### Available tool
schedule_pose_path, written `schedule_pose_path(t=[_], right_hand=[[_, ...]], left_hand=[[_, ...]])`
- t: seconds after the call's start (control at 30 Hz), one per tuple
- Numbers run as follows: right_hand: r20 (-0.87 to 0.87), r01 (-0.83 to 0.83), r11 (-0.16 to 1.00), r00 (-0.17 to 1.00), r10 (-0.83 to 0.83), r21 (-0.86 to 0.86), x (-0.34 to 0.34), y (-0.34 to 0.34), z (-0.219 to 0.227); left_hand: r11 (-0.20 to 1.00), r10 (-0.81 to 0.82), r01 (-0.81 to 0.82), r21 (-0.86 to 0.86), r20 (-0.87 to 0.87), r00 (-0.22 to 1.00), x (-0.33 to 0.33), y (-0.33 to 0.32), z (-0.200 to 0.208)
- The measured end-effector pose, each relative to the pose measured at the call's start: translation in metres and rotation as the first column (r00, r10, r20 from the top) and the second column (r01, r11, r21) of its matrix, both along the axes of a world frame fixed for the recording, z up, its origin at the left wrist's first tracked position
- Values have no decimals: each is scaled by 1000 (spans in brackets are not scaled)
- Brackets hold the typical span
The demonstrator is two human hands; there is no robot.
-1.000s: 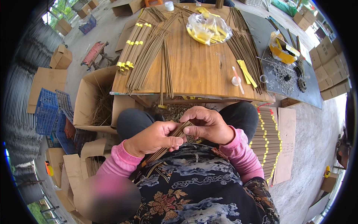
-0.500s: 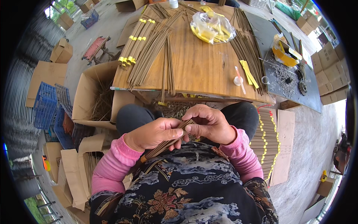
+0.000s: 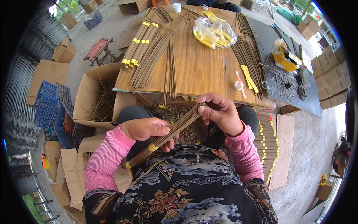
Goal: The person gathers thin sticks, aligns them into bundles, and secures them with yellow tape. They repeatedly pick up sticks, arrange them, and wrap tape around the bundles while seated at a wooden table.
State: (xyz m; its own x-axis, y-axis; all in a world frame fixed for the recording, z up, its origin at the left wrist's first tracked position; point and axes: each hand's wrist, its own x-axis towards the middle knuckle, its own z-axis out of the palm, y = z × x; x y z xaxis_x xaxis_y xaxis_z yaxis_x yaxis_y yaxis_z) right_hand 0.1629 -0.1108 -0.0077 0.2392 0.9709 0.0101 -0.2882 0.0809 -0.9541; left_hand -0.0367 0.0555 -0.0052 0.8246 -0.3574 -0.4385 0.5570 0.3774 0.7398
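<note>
One yellow-banded stick bundle [image 3: 185,121] slants from near left to far right, the left hand [image 3: 146,128] with its grip wrapped round the middle, the right hand [image 3: 223,115] pinching the far end. Beyond, the bench [image 3: 203,76] carries a plastic bag [image 3: 215,31].

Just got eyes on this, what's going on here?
The left hand grips a slanted bundle of thin brown sticks around its middle, while the right hand is at its upper end. Two yellow bands ring the bundle's lower part. Banded bundles and loose sticks lie on the wooden table beyond.
</note>
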Motion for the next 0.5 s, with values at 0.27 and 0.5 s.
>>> schedule_pose_path(t=[0.27, 0.5], right_hand=[[-319, 131, 991, 940, -123, 2, 26, 3, -24], [-629, 236, 972, 756, -178, 8, 11, 21, -55]], left_hand=[[970, 135, -122, -210, 51, 989, -19, 12, 12], [857, 515, -482, -183, 327, 792, -22, 11, 14]])
